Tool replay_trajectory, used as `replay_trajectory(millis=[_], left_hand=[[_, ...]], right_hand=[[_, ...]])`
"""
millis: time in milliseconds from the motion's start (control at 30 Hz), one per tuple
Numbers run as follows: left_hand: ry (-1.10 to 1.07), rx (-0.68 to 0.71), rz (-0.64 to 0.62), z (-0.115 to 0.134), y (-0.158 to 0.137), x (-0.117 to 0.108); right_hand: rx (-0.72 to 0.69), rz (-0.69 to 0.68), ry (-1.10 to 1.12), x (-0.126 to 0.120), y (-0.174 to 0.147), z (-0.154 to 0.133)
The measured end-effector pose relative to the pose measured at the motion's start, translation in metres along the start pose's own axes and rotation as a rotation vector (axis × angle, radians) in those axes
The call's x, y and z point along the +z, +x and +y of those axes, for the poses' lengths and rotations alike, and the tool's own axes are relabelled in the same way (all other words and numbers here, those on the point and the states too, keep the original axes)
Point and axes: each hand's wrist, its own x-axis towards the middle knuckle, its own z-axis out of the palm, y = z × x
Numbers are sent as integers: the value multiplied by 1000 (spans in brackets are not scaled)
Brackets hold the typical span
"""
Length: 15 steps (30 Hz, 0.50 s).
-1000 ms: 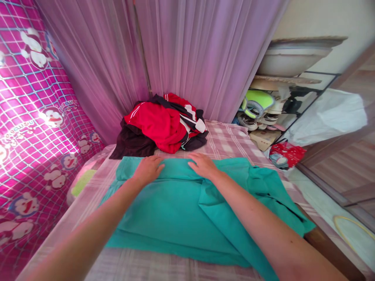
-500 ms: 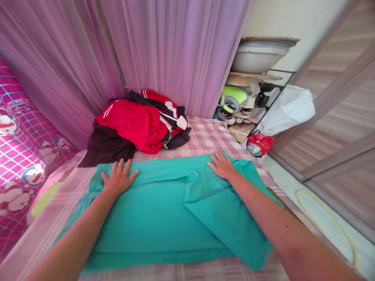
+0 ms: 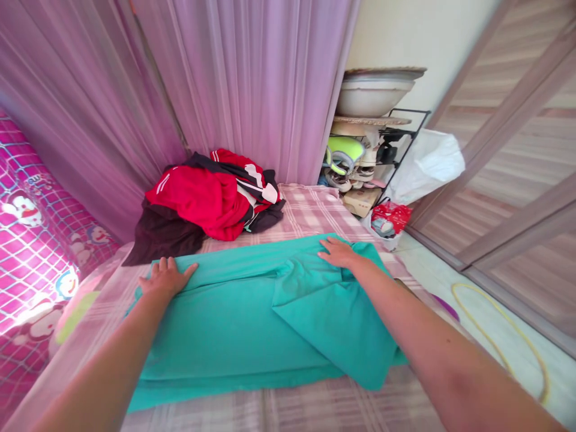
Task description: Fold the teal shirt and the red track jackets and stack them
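Note:
A teal garment lies spread in a wide folded strip across the checked bed sheet, with creases and a slanting flap on its right half. My left hand rests on its far left corner, palm down, thumb held away from the fingers. Near the far right edge, my right hand lies on the cloth with fingers apart. Neither hand lifts the fabric. My forearms hide parts of the garment's left and right ends.
A heap of red and dark clothes sits beyond the garment, against the purple curtain. At right stand a shoe rack with basins on top and a white bag. A yellow hose lies on the floor.
The garment's left and right ends reach out less beside my forearms. My left hand's fingers look less stretched and its hand sits closer to the left corner. The view has shifted slightly.

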Motion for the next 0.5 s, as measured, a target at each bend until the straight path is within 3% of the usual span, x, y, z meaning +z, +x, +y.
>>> replay_trajectory(millis=[133, 267, 367, 500], left_hand=[[63, 87, 21, -7, -12, -4], [107, 254, 59, -3, -41, -4], [103, 363, 68, 19, -71, -4], [81, 514, 88, 65, -115, -12]], right_hand=[[-201, -31, 155, -25, -49, 36], [-248, -122, 294, -33, -102, 74], [-204, -146, 250, -29, -122, 86], [-160, -54, 105, -30, -129, 73]])
